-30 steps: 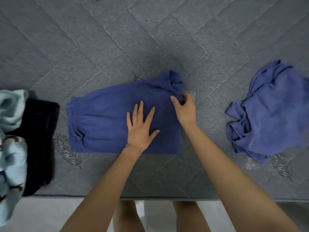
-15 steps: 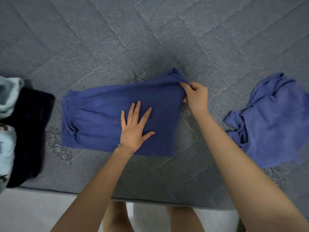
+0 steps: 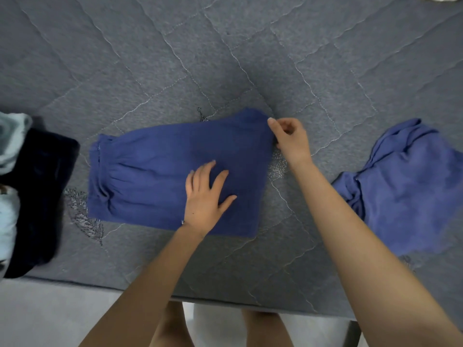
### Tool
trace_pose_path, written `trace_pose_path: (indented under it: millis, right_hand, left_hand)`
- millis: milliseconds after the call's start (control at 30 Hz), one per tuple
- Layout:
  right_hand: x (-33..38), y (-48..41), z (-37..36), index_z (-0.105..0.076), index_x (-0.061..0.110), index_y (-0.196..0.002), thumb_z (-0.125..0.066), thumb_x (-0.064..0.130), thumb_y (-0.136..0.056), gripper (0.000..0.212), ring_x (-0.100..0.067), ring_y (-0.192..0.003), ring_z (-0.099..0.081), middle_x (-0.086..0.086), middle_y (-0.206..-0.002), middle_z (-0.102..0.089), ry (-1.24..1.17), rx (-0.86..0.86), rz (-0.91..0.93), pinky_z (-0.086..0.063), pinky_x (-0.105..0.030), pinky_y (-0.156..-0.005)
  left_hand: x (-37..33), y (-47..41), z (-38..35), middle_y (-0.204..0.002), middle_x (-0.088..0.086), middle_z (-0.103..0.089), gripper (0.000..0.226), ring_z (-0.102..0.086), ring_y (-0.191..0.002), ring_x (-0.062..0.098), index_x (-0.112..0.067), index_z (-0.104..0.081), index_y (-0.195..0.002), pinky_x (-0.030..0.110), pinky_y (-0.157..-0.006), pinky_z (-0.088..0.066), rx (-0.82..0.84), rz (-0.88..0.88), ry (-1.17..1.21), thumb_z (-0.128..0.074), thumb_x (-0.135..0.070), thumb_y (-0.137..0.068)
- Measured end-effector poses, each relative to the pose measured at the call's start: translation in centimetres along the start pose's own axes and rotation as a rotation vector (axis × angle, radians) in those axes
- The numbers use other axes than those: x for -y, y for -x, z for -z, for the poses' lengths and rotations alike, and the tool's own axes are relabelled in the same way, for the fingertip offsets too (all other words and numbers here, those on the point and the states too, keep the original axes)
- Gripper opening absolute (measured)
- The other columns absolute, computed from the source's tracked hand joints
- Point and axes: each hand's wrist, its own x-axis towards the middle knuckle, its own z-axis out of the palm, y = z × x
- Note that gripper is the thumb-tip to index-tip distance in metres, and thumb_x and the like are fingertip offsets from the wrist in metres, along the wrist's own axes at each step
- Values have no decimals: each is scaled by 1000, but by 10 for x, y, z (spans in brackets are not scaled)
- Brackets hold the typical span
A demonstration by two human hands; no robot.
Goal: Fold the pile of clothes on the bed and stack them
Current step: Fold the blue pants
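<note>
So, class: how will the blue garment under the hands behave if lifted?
Probably floppy: the blue garment creases at its gathered edge. Likely light: the right hand pinches its corner. May slide; the left hand pins it.

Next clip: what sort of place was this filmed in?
Most likely a bedroom: a grey quilted mattress fills the view, with a dark blue garment laid flat on it, a crumpled blue garment to its right and folded clothes at the left edge.

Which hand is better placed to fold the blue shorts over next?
Probably the right hand: it pinches the far right corner of the blue shorts, while the left hand lies flat on them, pinning them.
</note>
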Motion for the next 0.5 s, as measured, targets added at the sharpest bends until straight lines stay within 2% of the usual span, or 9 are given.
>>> trace_pose_path:
  millis: [67, 133, 200, 267, 333, 400, 500]
  right_hand:
    - [-7, -1, -2, -56, 15, -107, -71, 39, -88, 34, -14, -90, -62, 1, -98, -62, 45, -15, -50, -55, -37, -89]
    - [-10, 0, -5, -55, 15, -104, -73, 39, -86, 34, -18, -90, -65, -1, -96, -65, 58, 19, -106, -56, -41, -88]
    - [-11, 4, -10, -58, 18, -94, -73, 33, -87, 22, -20, -90, -66, -3, -95, -67, 102, 61, -82, -56, -42, -84]
    - [-10, 7, -14, -57, 22, -80, -70, 21, -89, 16, -18, -84, -63, -1, -86, -67, 141, 67, -16, -53, -40, -77]
    - [-6, 11, -18, -56, 22, -76, -67, 14, -90, 20, -16, -79, -60, 2, -79, -64, 123, 57, 4, -50, -33, -67]
    - [0, 17, -22, -57, 19, -78, -64, 12, -92, 17, -15, -79, -61, -1, -82, -66, 74, 59, 14, -48, -28, -63]
    - [10, 26, -30, -57, 17, -82, -63, 11, -93, 14, -15, -78, -62, -7, -89, -67, 34, 82, 59, -51, -29, -60]
  left_hand:
    - [-21, 2, -1, -119, 14, -55, 45, -53, -108, 34, -13, -61, -112, 48, -95, -37, -44, -33, 18, -56, -51, -89]
    - [-44, 3, -4, -102, 9, -57, 48, -53, -93, 31, -13, -62, -98, 43, -84, -39, 9, -9, -13, -53, -59, -84]
    - [-62, 5, -11, -98, 8, -57, 55, -49, -90, 29, -15, -60, -92, 43, -83, -40, 96, 32, -100, -52, -67, -78]
    - [-72, 6, -17, -99, 9, -57, 58, -45, -94, 28, -14, -61, -91, 47, -88, -43, 167, 65, -166, -61, -68, -71]
    - [-76, 5, -18, -99, 9, -57, 52, -42, -96, 27, -13, -63, -89, 49, -91, -46, 206, 99, -195, -73, -59, -66]
    - [-77, 4, -15, -96, 8, -58, 40, -43, -95, 26, -13, -65, -84, 49, -91, -48, 201, 111, -162, -78, -45, -63]
    - [-66, 6, -5, -92, 6, -59, 22, -55, -92, 27, -12, -63, -81, 45, -89, -49, 145, 72, 104, -76, -24, -68]
